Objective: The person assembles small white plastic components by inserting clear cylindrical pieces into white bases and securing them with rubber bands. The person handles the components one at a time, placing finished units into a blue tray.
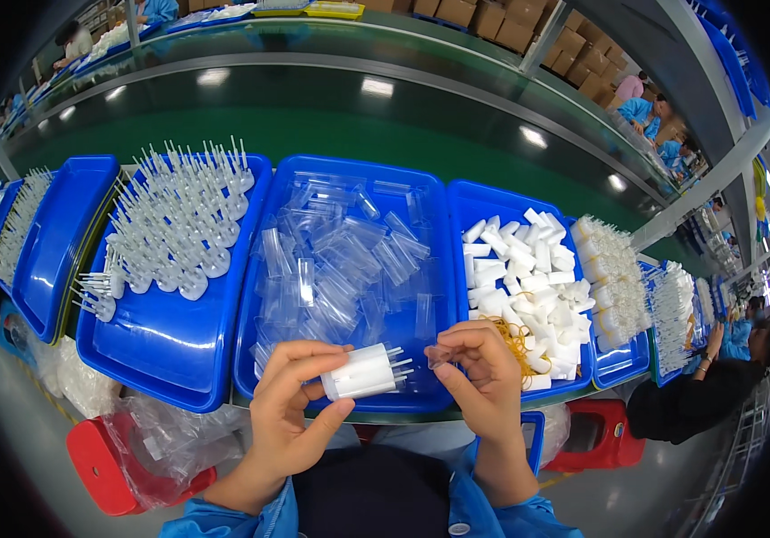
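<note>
Low in the centre of the frame, your left hand (291, 403) is pinching a white cylindrical plastic part (360, 372) between thumb and curled fingers; the piece looks smooth and opaque, lying on its side, and thin pale prongs are sticking out of its right end toward your other hand. Your right hand (483, 381) is closing its fingertips on a small clear plastic piece (437, 356), glassy and hard to make out, held just beside those prongs without quite touching them. Directly above your hands, the middle blue tray (421, 184) is holding a loose heap of clear tubes (340, 260), glossy and see-through, lying at all angles. To the left of centre, another glossy blue tray (169, 350) is carrying rows of round translucent bases with thin upright spikes (183, 215), packed closely together. To the right of centre, a third blue tray (470, 197) is holding short white blocks (528, 278), matte and chunky, with a tangle of yellow rubber bands (515, 341) lying among them near its lower edge. At the lower left of the frame, a crinkled clear plastic bag (165, 439) is draping over a red stool (98, 462).
</note>
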Available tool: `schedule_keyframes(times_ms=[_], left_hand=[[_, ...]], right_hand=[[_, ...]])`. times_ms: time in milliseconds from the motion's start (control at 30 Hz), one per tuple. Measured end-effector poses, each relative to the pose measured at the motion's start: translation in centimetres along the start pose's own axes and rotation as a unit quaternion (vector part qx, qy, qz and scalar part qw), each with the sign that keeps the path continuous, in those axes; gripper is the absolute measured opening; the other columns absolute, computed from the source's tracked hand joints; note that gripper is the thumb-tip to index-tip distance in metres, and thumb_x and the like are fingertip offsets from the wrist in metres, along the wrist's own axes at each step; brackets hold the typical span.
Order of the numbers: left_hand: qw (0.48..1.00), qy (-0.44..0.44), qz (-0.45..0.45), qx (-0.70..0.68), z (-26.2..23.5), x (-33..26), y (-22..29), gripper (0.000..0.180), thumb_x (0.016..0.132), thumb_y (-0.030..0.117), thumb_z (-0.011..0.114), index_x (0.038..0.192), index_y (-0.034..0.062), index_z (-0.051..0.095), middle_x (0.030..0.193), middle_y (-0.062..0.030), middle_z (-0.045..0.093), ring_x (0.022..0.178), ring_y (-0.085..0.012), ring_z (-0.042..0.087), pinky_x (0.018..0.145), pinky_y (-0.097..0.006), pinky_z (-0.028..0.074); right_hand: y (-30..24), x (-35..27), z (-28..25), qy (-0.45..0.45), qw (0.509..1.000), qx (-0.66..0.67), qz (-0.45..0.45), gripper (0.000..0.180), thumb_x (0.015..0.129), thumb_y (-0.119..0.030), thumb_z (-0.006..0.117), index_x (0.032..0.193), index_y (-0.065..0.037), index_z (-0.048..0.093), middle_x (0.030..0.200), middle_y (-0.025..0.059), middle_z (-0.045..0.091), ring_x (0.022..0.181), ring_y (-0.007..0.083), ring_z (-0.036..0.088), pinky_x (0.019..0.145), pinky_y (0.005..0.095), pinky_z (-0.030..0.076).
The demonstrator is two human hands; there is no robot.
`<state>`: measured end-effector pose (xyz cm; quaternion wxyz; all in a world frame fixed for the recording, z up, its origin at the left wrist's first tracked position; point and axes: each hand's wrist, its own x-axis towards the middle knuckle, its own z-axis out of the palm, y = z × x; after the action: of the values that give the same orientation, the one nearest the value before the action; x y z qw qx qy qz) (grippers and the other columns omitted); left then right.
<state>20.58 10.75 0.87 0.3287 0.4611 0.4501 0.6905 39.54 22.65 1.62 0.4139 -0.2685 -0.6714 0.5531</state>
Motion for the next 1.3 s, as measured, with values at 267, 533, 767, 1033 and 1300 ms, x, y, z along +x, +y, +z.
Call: schedule_keyframes(times_ms=[267,533,767,1033,1300], left_hand=[[0.999,-0.032,0.004,0.038,0.1,-0.4,-0.1,0.04,0.083,-0.011,0.065,0.123,-0.0068,0.058,0.126,-0.0167,0.047,0.122,-0.0321,0.056,0.099,-0.037,0.054],[0.998,-0.033,0.011,0.043,0.1,-0.4,-0.4,0.04,0.082,-0.009,0.066,0.122,-0.0052,0.06,0.124,-0.0157,0.048,0.122,-0.0313,0.056,0.095,-0.035,0.056],[0.998,-0.026,0.006,0.052,0.0,-0.5,-0.6,0.04,0.081,-0.008,0.068,0.121,-0.0038,0.062,0.122,-0.0156,0.051,0.119,-0.0291,0.058,0.091,-0.033,0.058],[0.996,-0.043,-0.006,0.082,0.2,-0.6,-0.2,0.039,0.081,-0.006,0.069,0.12,-0.0009,0.065,0.12,-0.0141,0.052,0.116,-0.028,0.06,0.09,-0.034,0.055],[0.981,-0.104,0.024,0.161,-0.3,0.0,0.2,0.036,0.077,-0.007,0.072,0.111,0.0021,0.071,0.118,-0.0136,0.05,0.116,-0.0323,0.058,0.098,-0.04,0.049]], right_hand=[[-0.5,-0.4,-0.4,-0.003,0.997,0.072,-0.01,0.03,0.082,0.011,0.066,0.112,0.008,0.062,0.115,0.0114,0.051,0.092,0.0146,0.056,0.084,0.0259,0.048],[-0.6,-0.7,-0.2,0.035,0.998,0.044,-0.029,0.027,0.084,0.008,0.067,0.11,0.008,0.063,0.109,0.0114,0.055,0.088,0.0132,0.057,0.08,0.0243,0.047],[-1.5,-0.8,0.5,0.028,0.999,-0.015,-0.018,0.023,0.082,0.005,0.071,0.104,0.005,0.066,0.105,0.0123,0.058,0.084,0.0132,0.059,0.077,0.024,0.048],[-1.2,-1.1,0.8,0.045,0.995,-0.071,-0.059,0.022,0.08,0.004,0.073,0.101,0.004,0.067,0.1,0.0123,0.06,0.076,0.013,0.059,0.073,0.0246,0.046],[-0.3,-1.3,1.1,0.057,0.994,-0.043,-0.078,0.02,0.081,0.005,0.071,0.1,0.005,0.066,0.101,0.014,0.059,0.079,0.0144,0.06,0.074,0.026,0.048]])
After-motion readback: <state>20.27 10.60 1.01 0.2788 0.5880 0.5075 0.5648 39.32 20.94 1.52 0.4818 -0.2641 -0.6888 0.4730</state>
